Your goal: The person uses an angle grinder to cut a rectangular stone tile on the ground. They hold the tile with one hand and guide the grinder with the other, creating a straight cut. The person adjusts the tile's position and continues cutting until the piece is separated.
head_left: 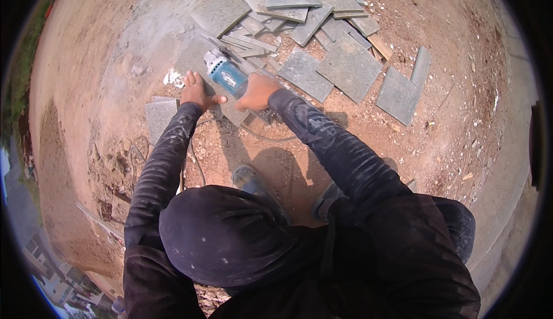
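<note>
My right hand [259,91] is wrapped round the body of a teal angle grinder [228,77] with a silver-grey head. The grinder points away from me and to the left, low over a dusty grey stone slab. Its disc is mostly hidden, and I cannot tell whether it touches the stone. Just left of the grinder my left hand [197,92] presses down with its fingers apart and its thumb stretched toward the tool. Nothing shows in its grasp. A small grey tile [161,117] lies beside my left wrist.
Loose and stacked grey stone tiles [351,65] spread ahead and to the right, with cut strips [249,44] among them. A thin cable [265,137] curls over the reddish dirt between my arms. My shoe [249,178] stands close behind the grinder. Pale dust covers the ground at far left.
</note>
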{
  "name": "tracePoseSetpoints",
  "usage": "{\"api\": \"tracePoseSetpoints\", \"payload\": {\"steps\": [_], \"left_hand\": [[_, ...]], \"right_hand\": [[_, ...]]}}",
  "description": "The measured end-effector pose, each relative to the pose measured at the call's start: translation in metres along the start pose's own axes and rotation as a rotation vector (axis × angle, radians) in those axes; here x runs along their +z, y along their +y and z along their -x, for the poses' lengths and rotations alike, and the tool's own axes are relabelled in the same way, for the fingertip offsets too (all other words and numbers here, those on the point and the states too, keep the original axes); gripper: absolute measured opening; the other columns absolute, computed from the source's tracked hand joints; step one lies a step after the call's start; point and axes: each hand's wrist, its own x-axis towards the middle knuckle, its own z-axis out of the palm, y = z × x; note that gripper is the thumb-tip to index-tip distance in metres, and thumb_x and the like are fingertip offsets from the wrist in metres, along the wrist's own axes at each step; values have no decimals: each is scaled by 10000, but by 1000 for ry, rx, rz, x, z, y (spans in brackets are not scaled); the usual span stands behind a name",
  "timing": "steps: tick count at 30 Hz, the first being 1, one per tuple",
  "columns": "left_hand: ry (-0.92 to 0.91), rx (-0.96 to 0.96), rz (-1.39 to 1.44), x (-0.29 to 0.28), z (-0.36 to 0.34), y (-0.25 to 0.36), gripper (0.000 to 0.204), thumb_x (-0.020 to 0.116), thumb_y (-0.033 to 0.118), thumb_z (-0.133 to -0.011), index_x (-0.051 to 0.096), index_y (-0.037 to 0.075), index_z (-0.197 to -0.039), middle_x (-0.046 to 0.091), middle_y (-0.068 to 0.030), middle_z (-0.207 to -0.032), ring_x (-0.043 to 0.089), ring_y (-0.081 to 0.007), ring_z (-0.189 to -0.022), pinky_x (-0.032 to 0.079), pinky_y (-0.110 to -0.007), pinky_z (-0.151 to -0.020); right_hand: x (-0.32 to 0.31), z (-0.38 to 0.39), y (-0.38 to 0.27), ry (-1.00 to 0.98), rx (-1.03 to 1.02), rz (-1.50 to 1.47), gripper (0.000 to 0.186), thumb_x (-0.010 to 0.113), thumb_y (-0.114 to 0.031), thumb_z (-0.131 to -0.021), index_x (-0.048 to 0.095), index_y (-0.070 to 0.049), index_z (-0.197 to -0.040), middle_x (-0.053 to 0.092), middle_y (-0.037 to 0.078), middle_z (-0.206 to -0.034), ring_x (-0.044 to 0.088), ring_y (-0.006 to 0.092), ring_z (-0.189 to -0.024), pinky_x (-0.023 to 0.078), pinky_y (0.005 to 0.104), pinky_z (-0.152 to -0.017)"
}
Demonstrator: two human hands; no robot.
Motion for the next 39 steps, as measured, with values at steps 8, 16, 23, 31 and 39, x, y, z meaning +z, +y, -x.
{"api": "tracePoseSetpoints", "payload": {"steps": [8,16,23,31,39], "left_hand": [[13,9,6,1,0,0,1348,820,634,-522,169,-115,-1435,133,-327,-1510,167,-413,-1421,276,-442,-1130],[30,10,9,1,1,2,1334,826,627,-523,187,-116,-1429,150,-328,-1507,186,-411,-1418,287,-435,-1122],[7,-9,10,-2,2,5,1340,837,614,-517,180,-114,-1430,152,-325,-1508,184,-414,-1418,288,-435,-1122],[23,-5,6,-1,1,3,1333,837,607,-523,177,-112,-1431,150,-316,-1512,181,-408,-1420,291,-434,-1123],[16,-9,11,1,-1,3,1326,836,602,-532,173,-107,-1435,142,-311,-1516,167,-399,-1426,282,-431,-1129]], "right_hand": [[0,1,1,-6,16,27,674,767,-340,-516,652,48,-1055,658,237,-1078,654,332,-991,521,353,-858],[-1,6,2,-4,14,29,688,763,-347,-536,637,52,-1082,651,241,-1093,648,334,-1006,516,354,-868],[1,8,4,13,14,29,695,766,-347,-538,632,54,-1090,653,240,-1089,649,335,-1002,515,352,-871],[3,9,6,26,10,44,660,765,-350,-548,651,53,-1058,657,237,-1080,651,335,-997,518,357,-868],[3,10,9,6,19,16,669,769,-355,-547,649,44,-1071,654,229,-1097,646,336,-1012,512,358,-884]]}}
